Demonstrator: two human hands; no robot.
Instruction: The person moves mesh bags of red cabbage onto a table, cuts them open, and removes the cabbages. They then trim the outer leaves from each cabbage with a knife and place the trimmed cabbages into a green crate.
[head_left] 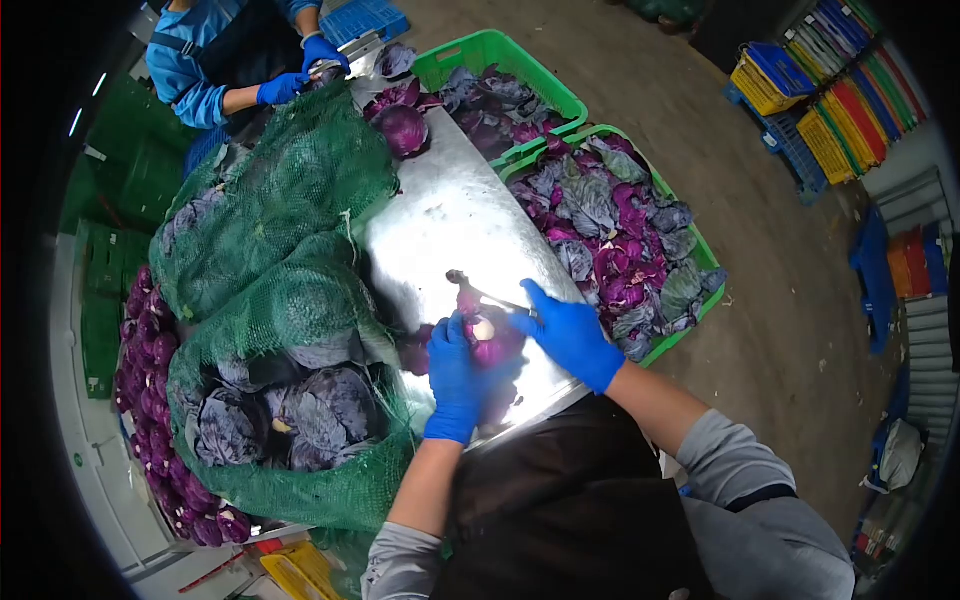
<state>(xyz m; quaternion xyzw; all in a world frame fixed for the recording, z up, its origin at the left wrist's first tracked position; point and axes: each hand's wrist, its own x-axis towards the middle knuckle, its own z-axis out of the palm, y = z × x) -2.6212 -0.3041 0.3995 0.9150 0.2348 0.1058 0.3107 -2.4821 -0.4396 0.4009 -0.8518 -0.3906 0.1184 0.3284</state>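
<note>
A purple cabbage (497,345) with a pale cut stem spot rests on the metal table (420,220) in front of me. My left hand (452,375), in a blue glove, is closed on the cabbage's left side. In my right hand (575,338), also blue-gloved, is a knife (503,303). Its thin blade points left across the top of the cabbage, and the handle is mostly hidden by my fingers. A small dark-tipped piece (457,278) lies just beyond the blade. Motion blurs the cabbage's lower edge.
Green mesh sacks of cabbages (290,300) line the table's left. Trimmed purple cabbages (150,380) are heaped farther left. Green crates (715,300) of loose leaves stand to the right. Across the table, a co-worker's blue-gloved hands (300,75) work beside another purple cabbage (403,130).
</note>
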